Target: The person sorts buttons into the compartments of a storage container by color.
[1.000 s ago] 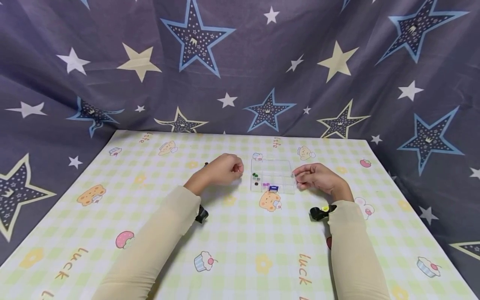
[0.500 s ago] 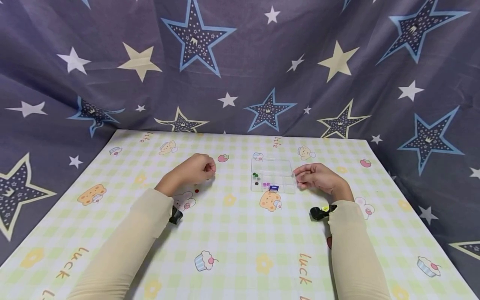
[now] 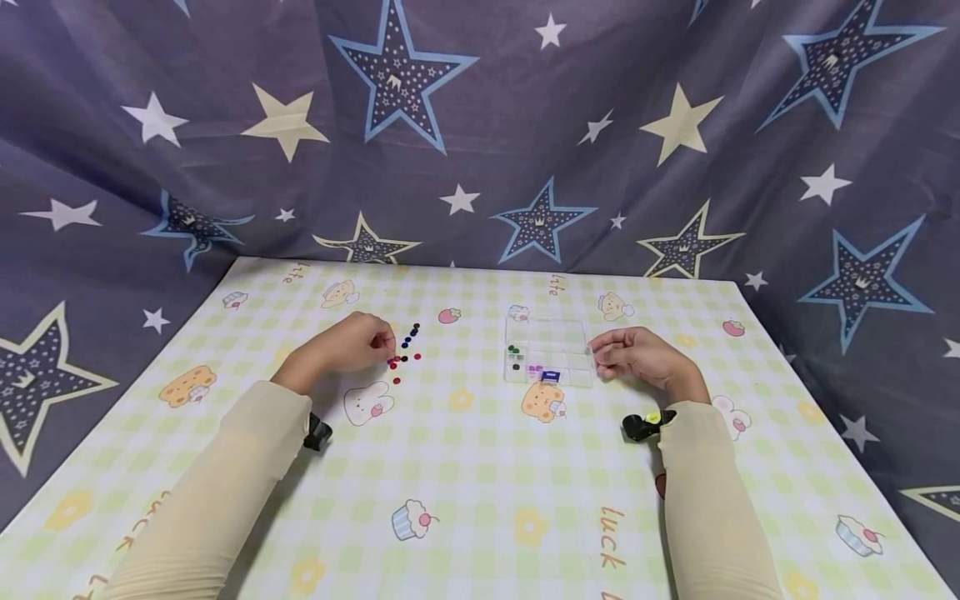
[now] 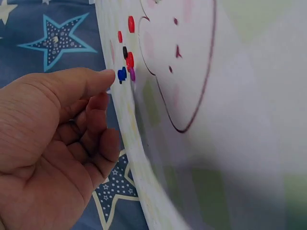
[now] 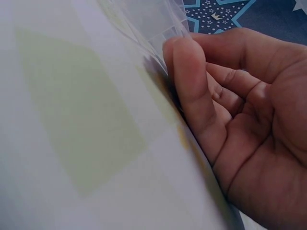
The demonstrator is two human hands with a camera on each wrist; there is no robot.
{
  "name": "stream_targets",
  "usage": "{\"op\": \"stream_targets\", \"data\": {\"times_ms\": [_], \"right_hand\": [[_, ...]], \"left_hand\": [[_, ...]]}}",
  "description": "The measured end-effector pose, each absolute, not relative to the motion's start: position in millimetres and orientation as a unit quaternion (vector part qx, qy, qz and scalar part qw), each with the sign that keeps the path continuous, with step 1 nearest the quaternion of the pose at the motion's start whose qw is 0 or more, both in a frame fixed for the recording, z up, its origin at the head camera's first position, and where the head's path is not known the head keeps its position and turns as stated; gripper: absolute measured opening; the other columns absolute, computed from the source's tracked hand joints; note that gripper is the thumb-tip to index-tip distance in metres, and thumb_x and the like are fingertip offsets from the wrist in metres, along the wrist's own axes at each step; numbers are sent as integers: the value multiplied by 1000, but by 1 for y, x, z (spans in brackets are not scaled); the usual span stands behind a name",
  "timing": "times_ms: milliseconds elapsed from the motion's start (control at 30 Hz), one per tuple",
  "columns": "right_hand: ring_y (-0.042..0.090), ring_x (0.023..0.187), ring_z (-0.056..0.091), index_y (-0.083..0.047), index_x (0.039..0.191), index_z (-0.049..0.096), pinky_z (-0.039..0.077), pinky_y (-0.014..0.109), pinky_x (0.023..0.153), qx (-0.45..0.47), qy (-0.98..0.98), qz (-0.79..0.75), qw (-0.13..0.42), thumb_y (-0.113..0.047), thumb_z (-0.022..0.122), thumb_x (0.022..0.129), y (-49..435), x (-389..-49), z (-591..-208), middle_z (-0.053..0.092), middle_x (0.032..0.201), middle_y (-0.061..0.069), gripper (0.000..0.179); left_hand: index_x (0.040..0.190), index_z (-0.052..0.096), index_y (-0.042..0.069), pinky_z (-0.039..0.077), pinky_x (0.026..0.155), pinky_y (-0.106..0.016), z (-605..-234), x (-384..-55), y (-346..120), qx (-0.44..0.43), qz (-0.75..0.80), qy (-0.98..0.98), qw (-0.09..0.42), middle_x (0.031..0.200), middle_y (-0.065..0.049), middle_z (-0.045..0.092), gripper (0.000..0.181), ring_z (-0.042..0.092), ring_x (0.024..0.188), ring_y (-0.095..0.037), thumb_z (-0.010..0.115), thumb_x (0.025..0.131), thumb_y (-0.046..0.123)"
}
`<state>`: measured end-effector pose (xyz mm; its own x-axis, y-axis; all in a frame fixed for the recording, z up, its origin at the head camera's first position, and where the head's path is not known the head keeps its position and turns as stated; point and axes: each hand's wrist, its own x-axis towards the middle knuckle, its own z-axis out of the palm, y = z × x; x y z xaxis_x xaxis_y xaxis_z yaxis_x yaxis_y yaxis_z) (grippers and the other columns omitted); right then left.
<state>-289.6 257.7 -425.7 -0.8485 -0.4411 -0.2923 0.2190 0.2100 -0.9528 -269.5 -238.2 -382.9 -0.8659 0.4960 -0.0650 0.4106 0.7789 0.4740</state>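
Observation:
Small round button-like pieces in red, blue, black and purple (image 3: 405,344) lie scattered on the tablecloth, left of centre in the head view. My left hand (image 3: 347,342) hovers at their left edge, fingers loosely bent. In the left wrist view its upper fingertip is close to a blue piece (image 4: 122,74), and no piece shows between the fingers. A clear compartment box (image 3: 567,357) lies with its lid open, right of the pieces. Green, dark and pink pieces (image 3: 535,368) sit in some compartments. My right hand (image 3: 641,360) pinches the box's right edge.
A checked tablecloth (image 3: 465,467) with printed cartoons covers the table. A small dark blue label (image 3: 551,377) is at the box's front edge. A star-patterned curtain (image 3: 480,125) hangs behind the table. Black wrist cameras (image 3: 641,427) sit under both forearms.
My left hand has moved left from beside the box, past the scattered pieces, uncovering them. The right hand and the box have stayed in place.

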Motion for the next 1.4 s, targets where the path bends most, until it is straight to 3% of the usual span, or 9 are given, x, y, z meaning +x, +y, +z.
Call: {"op": "stream_targets", "data": {"times_ms": [267, 1400], "right_hand": [[15, 78, 68, 16, 132, 50, 59, 29, 75, -80, 724, -632, 264, 5, 59, 98, 257, -289, -427, 71, 95, 7, 37], [14, 78, 67, 18, 133, 48, 58, 28, 75, -84, 733, -624, 256, 8, 57, 98, 259, -292, -431, 69, 95, 8, 38]], "left_hand": [[90, 71, 6, 46, 76, -36, -385, -271, -241, 240, 209, 940, 121, 82, -2, 65, 8, 54, 76, -17, 67, 96, 2], [89, 70, 8, 46, 75, -35, -384, -269, -235, 241, 178, 944, 136, 82, -1, 63, 9, 54, 77, -17, 67, 97, 3]]}}
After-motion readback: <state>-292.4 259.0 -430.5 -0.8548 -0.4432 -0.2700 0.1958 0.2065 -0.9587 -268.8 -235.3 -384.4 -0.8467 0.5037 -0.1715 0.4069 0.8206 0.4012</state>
